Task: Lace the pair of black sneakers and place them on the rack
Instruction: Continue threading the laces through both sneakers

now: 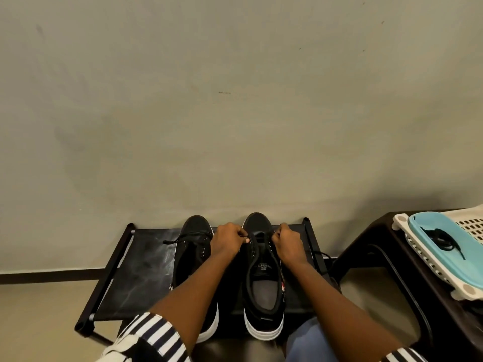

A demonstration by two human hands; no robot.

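Observation:
Two black sneakers with white soles stand side by side on a low black rack (146, 259), toes toward the wall. The left sneaker (193, 246) has its lace threaded near the toe, with a loose end trailing to the left. Over the right sneaker (262, 280), my left hand (228, 239) pinches a black lace end at the upper eyelets. My right hand (287, 242) grips the other lace end on the shoe's right side. My forearms hide part of both shoes.
A dark brown plastic stool (386, 257) stands to the right of the rack. On it sits a white perforated basket (470, 223) with a light blue tray (449, 252) holding a black lace. A plain beige wall rises behind the rack.

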